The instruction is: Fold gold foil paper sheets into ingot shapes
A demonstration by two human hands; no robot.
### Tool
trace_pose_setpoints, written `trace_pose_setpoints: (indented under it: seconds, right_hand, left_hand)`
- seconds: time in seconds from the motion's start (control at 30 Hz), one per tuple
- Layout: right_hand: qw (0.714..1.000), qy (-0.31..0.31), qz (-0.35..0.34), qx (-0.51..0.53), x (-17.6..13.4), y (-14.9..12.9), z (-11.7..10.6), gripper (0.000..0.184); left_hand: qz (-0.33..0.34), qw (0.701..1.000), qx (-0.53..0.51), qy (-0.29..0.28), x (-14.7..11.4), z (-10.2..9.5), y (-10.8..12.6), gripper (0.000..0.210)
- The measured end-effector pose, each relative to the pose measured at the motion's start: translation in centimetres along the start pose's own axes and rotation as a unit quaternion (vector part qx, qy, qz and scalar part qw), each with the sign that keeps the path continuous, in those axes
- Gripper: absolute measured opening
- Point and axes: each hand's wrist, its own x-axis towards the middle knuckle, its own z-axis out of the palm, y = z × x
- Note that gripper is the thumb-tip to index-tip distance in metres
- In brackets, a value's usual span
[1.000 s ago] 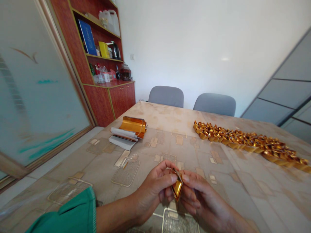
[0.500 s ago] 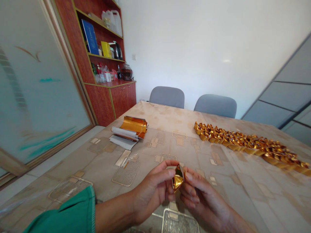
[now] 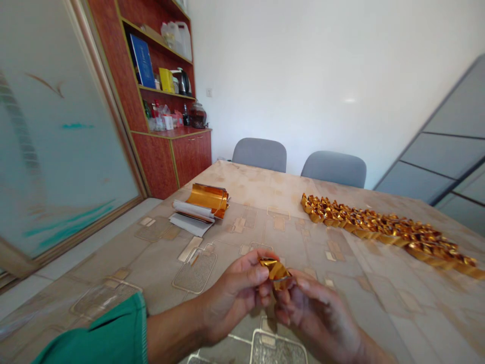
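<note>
Between my two hands, just above the near part of the table, is a small folded piece of shiny gold foil paper (image 3: 279, 275). My left hand (image 3: 242, 283) pinches its left end with thumb and fingers. At its right end, my right hand (image 3: 318, 303) is closed on it, a little blurred. A stack of curled gold foil sheets with white backs (image 3: 206, 202) lies farther off to the left. Over on the right stretch long rows of folded gold foil pieces (image 3: 379, 225), set close together.
A patterned cloth covers the table (image 3: 242, 222). Two grey chairs (image 3: 259, 154) stand at its far side, against the white wall. A reddish wooden cabinet (image 3: 172, 156) with bottles, a kettle and jugs stands at the back left, beside a frosted glass door (image 3: 68, 131).
The folded foil piece has turned from upright to lying more sideways, its curved side now facing me. Both hands still hold it, and the right hand has shifted slightly.
</note>
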Motion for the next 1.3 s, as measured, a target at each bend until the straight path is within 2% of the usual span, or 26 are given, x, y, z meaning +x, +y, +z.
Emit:
trace_pose_setpoints:
  seconds: [0.1,0.17,0.33,0.43,0.6,0.7,0.83,1.1,1.2,1.3]
  right_hand:
    - [0.999,-0.013,0.039,0.030,0.1,-0.1,-0.1,0.032]
    - [0.999,-0.015,0.047,0.010,0.1,0.0,0.1,0.027]
    - [0.999,0.014,0.014,-0.045,0.1,0.4,0.5,0.020]
    - [0.997,0.035,-0.002,-0.072,0.2,0.7,0.5,0.019]
    - [0.999,0.033,0.026,-0.024,0.2,0.4,0.2,0.027]
    - [0.998,0.033,0.055,-0.001,0.1,0.3,0.1,0.022]
    - [0.998,0.030,0.057,-0.007,0.1,0.5,0.1,0.020]
    - [0.999,0.027,0.043,-0.011,0.2,0.9,-0.1,0.022]
    - [0.998,0.030,0.047,-0.019,0.3,1.1,-0.2,0.023]
    - [0.998,0.044,0.043,-0.014,0.3,1.1,-0.1,0.026]
  left_hand:
    - [-0.010,0.996,0.087,-0.027,0.1,0.1,0.5,0.035]
    - [-0.013,0.992,0.124,-0.020,0.0,0.1,0.6,0.038]
    - [-0.023,0.996,0.072,0.056,-0.2,0.2,0.0,0.040]
    - [-0.019,0.996,0.058,0.072,-0.3,0.2,-0.4,0.032]
    - [-0.011,0.984,0.151,0.089,-0.2,0.5,0.1,0.028]
    - [-0.011,0.976,0.194,0.095,-0.1,0.8,0.5,0.029]
    - [-0.010,0.969,0.224,0.101,-0.2,1.0,0.4,0.028]
    - [-0.033,0.975,0.194,0.103,-0.4,1.2,0.2,0.029]
    - [-0.030,0.972,0.203,0.116,-0.3,1.0,0.2,0.024]
    - [-0.047,0.980,0.163,0.099,-0.2,0.7,0.3,0.028]
